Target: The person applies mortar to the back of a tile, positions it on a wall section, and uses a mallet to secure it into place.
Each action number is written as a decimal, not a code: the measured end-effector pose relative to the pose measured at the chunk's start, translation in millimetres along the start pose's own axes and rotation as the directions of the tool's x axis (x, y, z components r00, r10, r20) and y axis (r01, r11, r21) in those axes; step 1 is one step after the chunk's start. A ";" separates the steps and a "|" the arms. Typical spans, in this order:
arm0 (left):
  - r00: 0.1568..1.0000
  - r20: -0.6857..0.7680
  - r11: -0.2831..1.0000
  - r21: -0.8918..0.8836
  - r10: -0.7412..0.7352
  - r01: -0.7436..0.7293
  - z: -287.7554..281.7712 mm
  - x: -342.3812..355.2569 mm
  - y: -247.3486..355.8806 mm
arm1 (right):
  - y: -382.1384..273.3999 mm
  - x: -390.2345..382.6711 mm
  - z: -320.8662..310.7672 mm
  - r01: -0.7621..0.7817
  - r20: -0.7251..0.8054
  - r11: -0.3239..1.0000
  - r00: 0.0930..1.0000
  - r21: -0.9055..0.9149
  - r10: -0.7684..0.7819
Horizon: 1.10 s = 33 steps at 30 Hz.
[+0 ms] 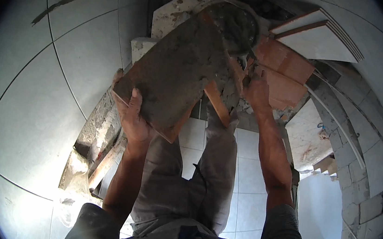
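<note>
My left hand (133, 115) grips the lower left corner of a tile (171, 70), thumb on top and fingers along the edge. Grey wet mortar covers the tile's upward face, and its bare edge shows orange. To the right, my right hand (256, 90) is closed round the handle of a trowel (243, 62), whose mortar-smeared blade is partly hidden and lies close to the tile's right side. Whether the blade touches the tile I cannot tell. Just beyond the tile stands a round bucket (236, 26) with grey mortar inside.
White tiles (319, 39) are stacked at the far right, beside reddish-brown tiles (282, 73). A mortar-spattered pale block (169, 17) stands behind the held tile. Large pale tiles (30, 98) cover the wall at left. Rubble and a board (105, 164) lie along its foot.
</note>
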<state>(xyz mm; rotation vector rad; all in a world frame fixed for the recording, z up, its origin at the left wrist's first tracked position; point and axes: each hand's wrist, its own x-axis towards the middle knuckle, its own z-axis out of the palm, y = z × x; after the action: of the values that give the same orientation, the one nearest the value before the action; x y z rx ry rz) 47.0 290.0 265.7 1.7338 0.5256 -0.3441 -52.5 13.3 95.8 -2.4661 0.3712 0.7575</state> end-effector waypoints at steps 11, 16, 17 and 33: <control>0.981 0.068 0.946 -0.260 -0.184 0.195 17.7 3.4 19.4 | -10.8 70.7 33.3 -0.192 0.231 0.974 0.960 0.121 0.160; 0.956 0.116 0.869 -0.397 -0.269 0.293 7.3 1.5 9.2 | 65.5 22.9 47.7 -0.243 0.080 0.777 0.967 0.580 0.242; 0.948 0.143 0.860 -0.401 -0.282 0.317 10.7 1.0 9.7 | 99.3 -3.9 58.7 -0.083 -0.116 0.759 0.972 0.645 0.205; 0.961 0.101 0.904 -0.325 -0.257 0.276 3.5 8.0 22.1 | 80.2 -52.9 145.0 -0.729 0.686 -0.203 0.459 0.654 0.564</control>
<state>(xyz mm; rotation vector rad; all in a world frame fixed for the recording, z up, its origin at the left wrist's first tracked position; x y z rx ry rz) 65.5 284.2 279.4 1.3183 0.7396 -0.4671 -190.7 33.9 -7.8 -0.7746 1.6500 0.7009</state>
